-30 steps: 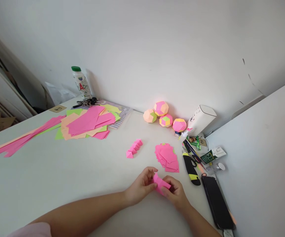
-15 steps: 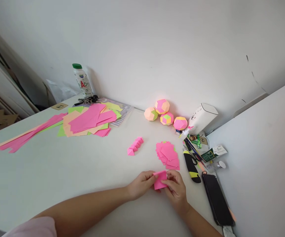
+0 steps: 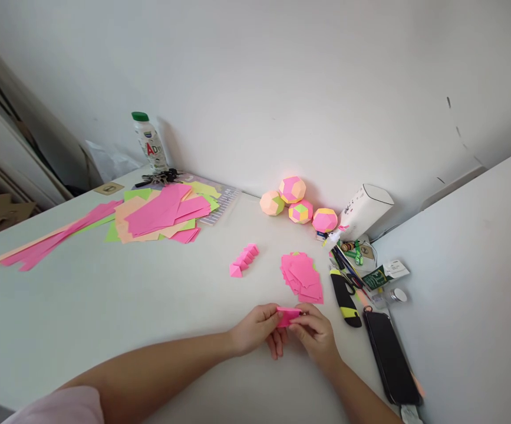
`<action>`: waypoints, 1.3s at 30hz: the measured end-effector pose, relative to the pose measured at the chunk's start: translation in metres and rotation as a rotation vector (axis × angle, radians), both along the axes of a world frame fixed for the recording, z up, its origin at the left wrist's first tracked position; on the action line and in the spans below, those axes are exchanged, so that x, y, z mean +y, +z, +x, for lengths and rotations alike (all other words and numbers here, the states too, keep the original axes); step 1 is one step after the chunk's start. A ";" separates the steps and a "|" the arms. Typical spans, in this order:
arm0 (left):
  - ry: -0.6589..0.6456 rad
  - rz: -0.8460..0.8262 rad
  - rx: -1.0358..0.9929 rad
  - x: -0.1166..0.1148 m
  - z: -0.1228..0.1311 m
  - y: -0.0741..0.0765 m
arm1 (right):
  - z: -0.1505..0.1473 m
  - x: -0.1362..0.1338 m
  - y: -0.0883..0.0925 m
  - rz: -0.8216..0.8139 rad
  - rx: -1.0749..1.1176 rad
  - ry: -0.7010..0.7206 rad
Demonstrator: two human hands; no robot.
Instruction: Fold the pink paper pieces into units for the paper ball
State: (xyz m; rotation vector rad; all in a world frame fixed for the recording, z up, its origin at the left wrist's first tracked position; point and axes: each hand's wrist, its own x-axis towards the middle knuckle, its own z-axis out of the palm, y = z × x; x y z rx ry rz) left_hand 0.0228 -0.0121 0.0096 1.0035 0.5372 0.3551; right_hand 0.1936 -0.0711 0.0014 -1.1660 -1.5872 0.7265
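Note:
Between my two hands is a small pink paper piece (image 3: 287,316), folded to a narrow band near the front of the table. My left hand (image 3: 259,330) pinches its left end, the lower fingers hanging beneath it. At the other end, my right hand (image 3: 315,334) grips the paper between thumb and fingers. Just beyond lies a stack of pink paper pieces (image 3: 303,277) with a bit of green showing. Folded pink paper units (image 3: 243,261) stand in a short row to the left of that stack.
Loose coloured paper (image 3: 162,215) and long strips (image 3: 69,232) lie at left, near a bottle (image 3: 149,144) and keys (image 3: 160,176). Several paper balls (image 3: 292,189) rest by the wall. A black-and-yellow cutter (image 3: 346,297), phone (image 3: 391,356) and white container (image 3: 367,209) line the right side.
The pink paper in my hands went from a near-square face to a narrow band. My left hand's lower fingers now show below it. The view has shifted slightly.

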 end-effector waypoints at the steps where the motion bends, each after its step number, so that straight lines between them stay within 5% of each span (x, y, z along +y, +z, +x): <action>1: -0.010 0.007 -0.002 0.000 -0.001 0.001 | 0.000 0.001 0.000 -0.021 0.015 -0.020; 39: 0.013 0.019 0.045 -0.001 0.001 -0.004 | -0.004 0.002 -0.004 -0.215 0.148 -0.148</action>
